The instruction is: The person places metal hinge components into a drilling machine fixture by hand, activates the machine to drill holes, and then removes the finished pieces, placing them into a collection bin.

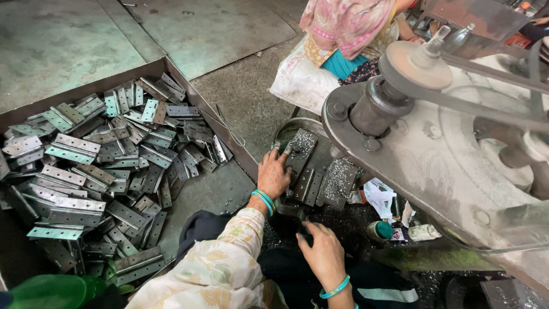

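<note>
Fingers (284, 150) of the left hand (273, 176) lay spread apart, their tips pressing on the near-left edge of a flat metal hinge plate (301, 147) dusted with shavings, which sat on the dark work surface (343, 220) under the machine, just right of the tray wall. Far to the left, the big tray (171, 63) held a loose heap of hinges (97, 171), well apart from that plate. To do this step well, I judged the plate should be held flat and square with the fingertips kept at its edge, clear of the machine's moving parts. More plates (320, 183) lay just right of the hand. Nearer, the right hand (323, 252) curled down over something dark; whether it gripped anything I could not tell. Rightmost loomed the grey machine body (457, 171) with its belt wheel (416, 64).
</note>
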